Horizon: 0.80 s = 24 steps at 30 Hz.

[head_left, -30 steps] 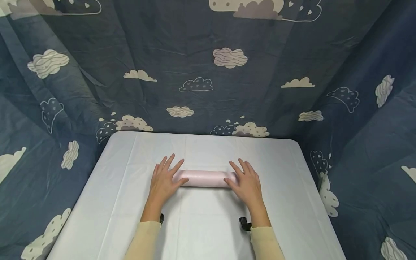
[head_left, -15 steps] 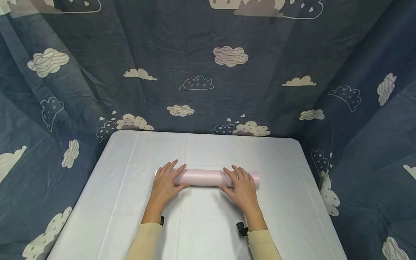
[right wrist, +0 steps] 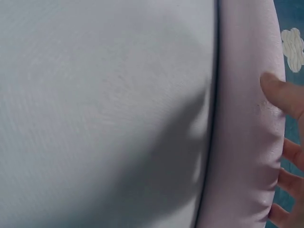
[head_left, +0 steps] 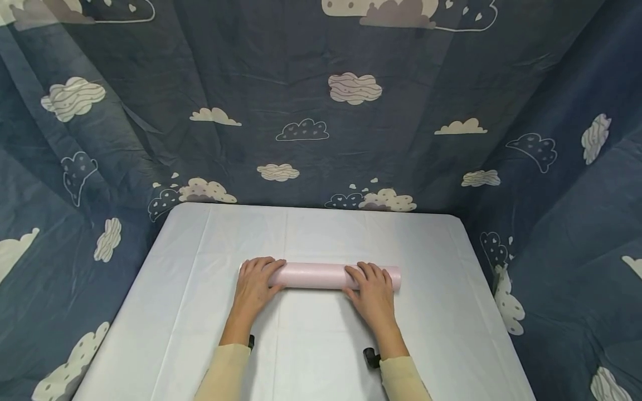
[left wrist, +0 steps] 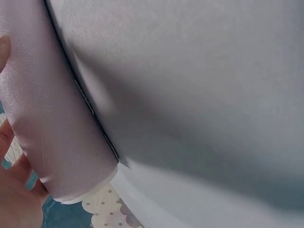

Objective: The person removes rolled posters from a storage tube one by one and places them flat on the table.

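Note:
A pink rolled-up mat (head_left: 315, 275) with a leather-like texture lies crosswise on the white table. My left hand (head_left: 252, 287) grips it near the left end, fingers bent over the far side and thumb on the near side. Further along, my right hand (head_left: 373, 294) holds it the same way, and the right end of the roll sticks out past that hand. In the left wrist view, a dark edge line runs along the mat (left wrist: 61, 109) where it meets the table. The right wrist view shows the right thumb (right wrist: 280, 95) laid on the mat.
The white table (head_left: 321, 351) has light fold creases and a rounded far edge. Dark blue cloth (head_left: 301, 72) with cloud prints hangs behind and on both sides. A small black device (head_left: 371, 358) sits at the right wrist.
My right hand has shifted left along the mat, uncovering its right end. The spread fingers of both hands have bent down around the roll.

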{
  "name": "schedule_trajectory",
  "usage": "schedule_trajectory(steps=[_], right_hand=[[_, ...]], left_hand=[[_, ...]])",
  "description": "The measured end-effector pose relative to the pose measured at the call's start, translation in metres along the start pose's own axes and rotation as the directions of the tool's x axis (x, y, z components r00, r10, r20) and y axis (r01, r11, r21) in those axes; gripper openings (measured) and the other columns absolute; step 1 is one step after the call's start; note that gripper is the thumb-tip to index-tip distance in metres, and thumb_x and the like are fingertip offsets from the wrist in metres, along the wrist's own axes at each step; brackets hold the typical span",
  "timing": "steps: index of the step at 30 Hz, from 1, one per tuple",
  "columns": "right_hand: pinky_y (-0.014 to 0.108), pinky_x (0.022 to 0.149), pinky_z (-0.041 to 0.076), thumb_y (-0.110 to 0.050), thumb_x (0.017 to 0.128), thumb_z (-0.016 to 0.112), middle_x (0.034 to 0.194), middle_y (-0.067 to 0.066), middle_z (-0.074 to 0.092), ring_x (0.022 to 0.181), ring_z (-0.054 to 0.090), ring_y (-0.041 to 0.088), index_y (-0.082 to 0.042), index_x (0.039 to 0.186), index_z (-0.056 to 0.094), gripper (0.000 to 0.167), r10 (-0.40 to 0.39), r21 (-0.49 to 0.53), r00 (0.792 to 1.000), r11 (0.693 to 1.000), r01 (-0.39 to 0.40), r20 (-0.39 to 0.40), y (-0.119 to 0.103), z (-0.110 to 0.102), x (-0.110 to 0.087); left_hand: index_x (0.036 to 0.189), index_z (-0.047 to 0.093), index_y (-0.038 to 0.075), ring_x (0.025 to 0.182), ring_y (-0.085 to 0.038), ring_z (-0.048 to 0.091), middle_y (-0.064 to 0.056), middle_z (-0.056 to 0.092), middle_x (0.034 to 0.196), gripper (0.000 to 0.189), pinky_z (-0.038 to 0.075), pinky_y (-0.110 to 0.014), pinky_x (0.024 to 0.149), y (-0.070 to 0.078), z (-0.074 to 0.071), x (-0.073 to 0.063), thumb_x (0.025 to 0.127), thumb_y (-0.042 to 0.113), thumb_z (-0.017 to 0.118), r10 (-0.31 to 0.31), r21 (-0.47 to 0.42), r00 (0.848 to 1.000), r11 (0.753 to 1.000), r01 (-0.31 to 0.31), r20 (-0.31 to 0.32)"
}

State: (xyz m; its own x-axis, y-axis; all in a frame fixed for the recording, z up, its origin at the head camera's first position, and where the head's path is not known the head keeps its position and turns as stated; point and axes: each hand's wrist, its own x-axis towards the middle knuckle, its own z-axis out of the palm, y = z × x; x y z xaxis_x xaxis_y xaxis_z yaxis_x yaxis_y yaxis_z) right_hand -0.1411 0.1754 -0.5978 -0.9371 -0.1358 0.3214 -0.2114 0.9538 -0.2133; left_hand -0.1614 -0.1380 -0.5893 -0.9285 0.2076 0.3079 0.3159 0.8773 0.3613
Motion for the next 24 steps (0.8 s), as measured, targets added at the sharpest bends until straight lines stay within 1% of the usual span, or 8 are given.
schedule_trajectory(steps=[2, 8, 16, 24], right_hand=[[0.065, 0.116, 0.041, -0.035, 0.084, 0.091, 0.14, 0.009, 0.067, 0.135, 0.058, 0.036, -0.028, 0.136, 0.07, 0.057, 0.005, 0.006, 1.0, 1.0, -0.005, -0.018, -0.001, 0.001, 0.0], [0.064, 0.116, 0.041, -0.029, 0.083, 0.092, 0.137, 0.008, 0.069, 0.133, 0.059, 0.035, -0.028, 0.132, 0.072, 0.054, 0.031, 0.014, 0.999, 0.999, -0.031, -0.032, -0.003, 0.004, 0.001], [0.065, 0.118, 0.039, -0.028, 0.084, 0.091, 0.138, 0.008, 0.068, 0.135, 0.057, 0.035, -0.027, 0.133, 0.071, 0.053, 0.033, 0.023, 0.999, 0.999, -0.033, -0.022, -0.001, 0.003, 0.004], [0.066, 0.117, 0.04, -0.029, 0.083, 0.092, 0.137, 0.009, 0.068, 0.136, 0.058, 0.036, -0.027, 0.132, 0.072, 0.053, 0.003, 0.023, 0.999, 1.0, -0.002, -0.044, 0.003, 0.003, 0.009]], left_hand=[[0.132, 0.073, 0.026, 0.13, -0.034, 0.059, -0.006, 0.07, 0.133, 0.056, 0.039, -0.06, 0.118, 0.0, 0.0, 0.0, 0.08, 0.033, 0.093, 0.001, 0.009, 1.0, 1.0, -0.001, -0.006], [0.129, 0.075, 0.026, 0.129, -0.034, 0.059, -0.005, 0.07, 0.133, 0.052, 0.039, -0.059, 0.117, 0.001, 0.001, 0.0, 0.081, 0.034, 0.093, -0.006, 0.022, 1.0, 1.0, 0.006, -0.003], [0.13, 0.074, 0.027, 0.13, -0.034, 0.058, -0.005, 0.07, 0.134, 0.05, 0.039, -0.059, 0.117, 0.005, 0.0, 0.0, 0.083, 0.035, 0.09, -0.03, 0.022, 1.0, 0.999, 0.03, 0.005], [0.131, 0.073, 0.028, 0.13, -0.034, 0.059, -0.004, 0.07, 0.134, 0.05, 0.04, -0.06, 0.116, 0.012, 0.002, -0.002, 0.085, 0.04, 0.088, -0.067, 0.054, 0.998, 0.996, 0.066, 0.019]])
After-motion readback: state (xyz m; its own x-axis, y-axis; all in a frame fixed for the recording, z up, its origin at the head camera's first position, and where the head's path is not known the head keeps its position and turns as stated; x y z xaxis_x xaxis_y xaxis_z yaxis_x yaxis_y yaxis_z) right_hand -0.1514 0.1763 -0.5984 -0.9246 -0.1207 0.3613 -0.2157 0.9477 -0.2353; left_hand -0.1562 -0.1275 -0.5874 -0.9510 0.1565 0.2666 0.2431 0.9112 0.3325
